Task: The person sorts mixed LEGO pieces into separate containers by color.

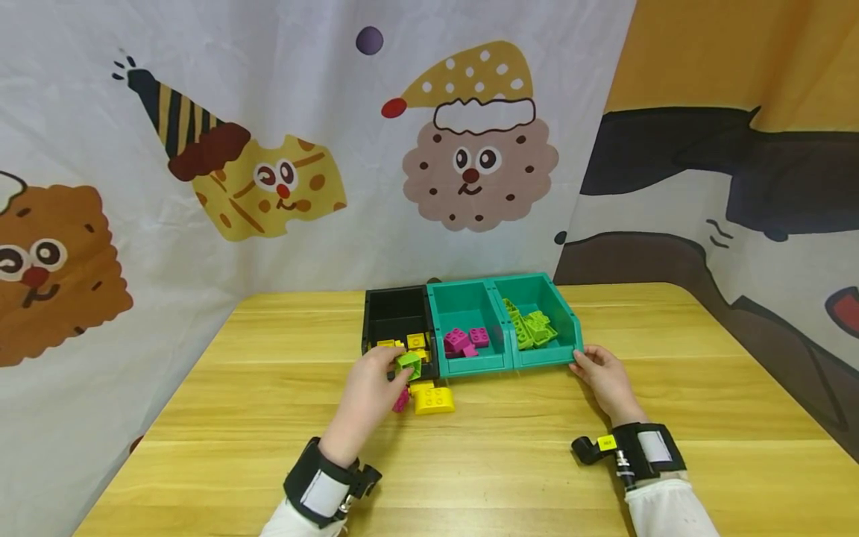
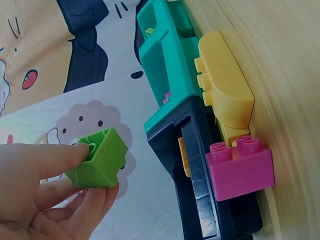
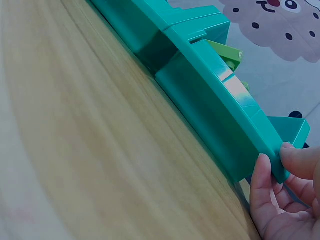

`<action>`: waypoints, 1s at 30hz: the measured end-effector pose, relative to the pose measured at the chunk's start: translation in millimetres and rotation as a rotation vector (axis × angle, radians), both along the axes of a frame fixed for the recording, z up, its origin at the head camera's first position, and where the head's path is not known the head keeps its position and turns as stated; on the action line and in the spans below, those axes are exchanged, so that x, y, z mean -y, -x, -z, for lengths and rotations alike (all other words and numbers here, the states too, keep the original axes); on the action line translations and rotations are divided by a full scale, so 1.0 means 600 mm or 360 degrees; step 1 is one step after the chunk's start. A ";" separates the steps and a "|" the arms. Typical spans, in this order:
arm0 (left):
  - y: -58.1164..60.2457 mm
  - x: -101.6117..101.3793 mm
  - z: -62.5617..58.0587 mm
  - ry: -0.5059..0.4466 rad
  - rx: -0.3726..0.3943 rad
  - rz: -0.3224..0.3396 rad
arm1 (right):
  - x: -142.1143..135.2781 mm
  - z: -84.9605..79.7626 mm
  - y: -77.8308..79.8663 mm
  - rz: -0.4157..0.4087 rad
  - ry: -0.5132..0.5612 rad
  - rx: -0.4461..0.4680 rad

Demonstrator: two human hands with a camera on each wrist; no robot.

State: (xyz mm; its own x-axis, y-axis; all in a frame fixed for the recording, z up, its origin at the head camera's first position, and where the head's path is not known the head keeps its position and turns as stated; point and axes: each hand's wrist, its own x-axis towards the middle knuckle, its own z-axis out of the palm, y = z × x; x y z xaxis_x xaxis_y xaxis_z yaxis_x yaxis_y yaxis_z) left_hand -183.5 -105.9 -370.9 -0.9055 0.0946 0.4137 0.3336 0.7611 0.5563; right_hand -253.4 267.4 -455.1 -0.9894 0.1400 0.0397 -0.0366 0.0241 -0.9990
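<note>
My left hand [image 1: 372, 380] pinches a green toy brick [image 2: 100, 159] between thumb and fingers, over the front of the black bin [image 1: 396, 304]. Yellow bricks [image 1: 416, 341] lie inside that bin. My right hand [image 1: 607, 379] grips the front right corner of the right teal bin [image 1: 546, 358], thumb on the rim and fingers beneath, as the right wrist view shows. Green bricks [image 1: 535, 328] fill part of this bin. Magenta bricks [image 1: 459, 341] lie in the middle teal bin [image 1: 470, 365]. On the table before the black bin are a rounded yellow brick [image 1: 435, 400] and a magenta brick [image 2: 241, 170].
The three bins stand side by side near the back of the wooden table [image 1: 510, 462]. Right behind the table hangs a printed cloth [image 1: 302, 74] with cartoon figures. A second, smaller yellow brick [image 2: 234, 134] sits between the rounded one and the magenta one.
</note>
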 end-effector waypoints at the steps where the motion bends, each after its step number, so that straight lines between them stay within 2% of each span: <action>1: 0.000 0.000 0.000 0.0006 -0.0016 0.0005 | 0.000 0.001 0.000 -0.0004 0.0018 -0.0011; 4: 0.000 -0.001 0.000 0.0019 -0.0059 0.0014 | 0.000 -0.001 0.000 0.0009 -0.0009 0.0005; 8: -0.001 -0.003 0.002 0.0020 -0.0088 0.0014 | 0.004 -0.009 0.001 0.0035 -0.0139 0.0106; 15: 0.003 -0.016 -0.009 -0.0056 -0.0071 0.0048 | 0.007 -0.008 0.003 0.0021 -0.0128 0.0164; 20: 0.020 -0.043 -0.025 -0.0127 0.0006 0.0126 | 0.006 -0.006 0.002 0.0029 -0.0140 0.0167; 26: 0.045 -0.079 -0.046 -0.0234 0.0119 0.0097 | 0.007 -0.011 0.000 0.0029 -0.0145 0.0160; 30: 0.061 -0.099 -0.054 -0.0303 0.0145 0.0136 | 0.005 -0.012 0.001 0.0032 -0.0157 0.0164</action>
